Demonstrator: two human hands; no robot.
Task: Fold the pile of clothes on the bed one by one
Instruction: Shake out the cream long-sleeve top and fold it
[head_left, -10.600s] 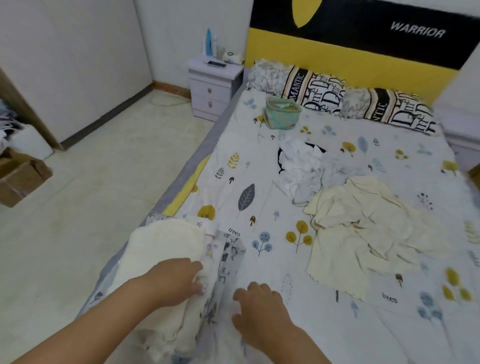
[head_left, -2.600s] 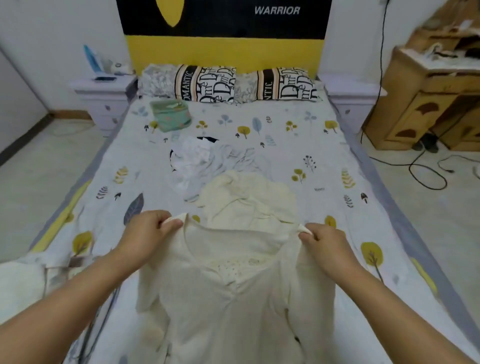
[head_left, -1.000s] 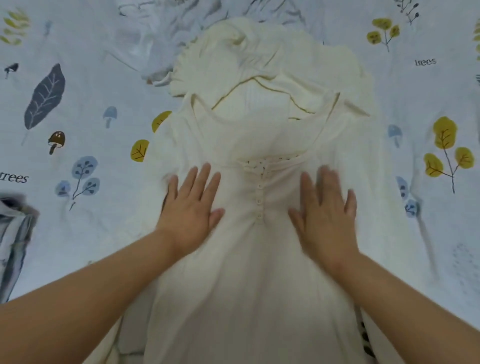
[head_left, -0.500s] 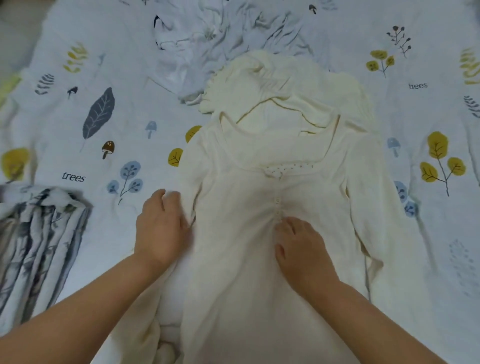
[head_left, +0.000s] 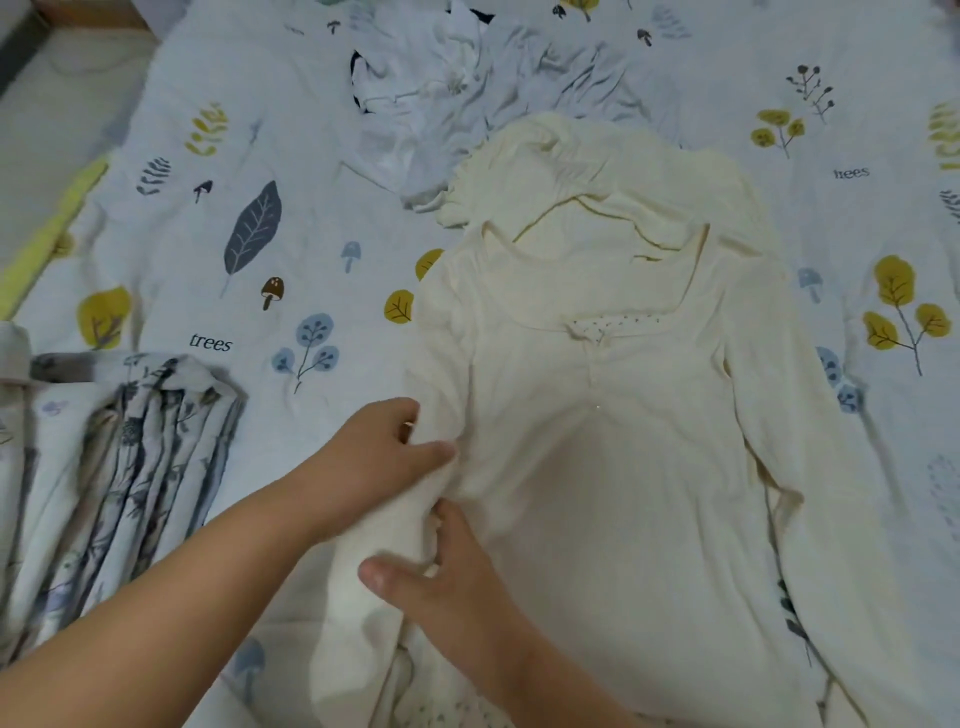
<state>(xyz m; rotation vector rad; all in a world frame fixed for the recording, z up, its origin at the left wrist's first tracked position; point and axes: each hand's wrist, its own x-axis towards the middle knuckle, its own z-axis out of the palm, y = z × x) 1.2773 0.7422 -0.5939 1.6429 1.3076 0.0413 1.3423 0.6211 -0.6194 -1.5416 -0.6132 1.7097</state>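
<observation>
A cream long-sleeved top (head_left: 613, 415) with a small button placket lies face up and spread on the bed. My left hand (head_left: 379, 447) pinches its left sleeve near the armpit. My right hand (head_left: 447, 577) grips the same sleeve lower down, where the cloth is bunched. Another cream garment (head_left: 597, 166) lies crumpled just beyond the neckline. A crumpled white garment (head_left: 415, 104) sits farther back.
The bed sheet (head_left: 260, 156) is white with leaf, tree and mushroom prints. A folded grey-and-white floral garment (head_left: 119, 467) rests at the left. The bed's left edge and the floor (head_left: 47, 104) show at the upper left.
My right hand left the chest of the top and crossed over to the left sleeve. Both hands now hold that sleeve, which is bunched up.
</observation>
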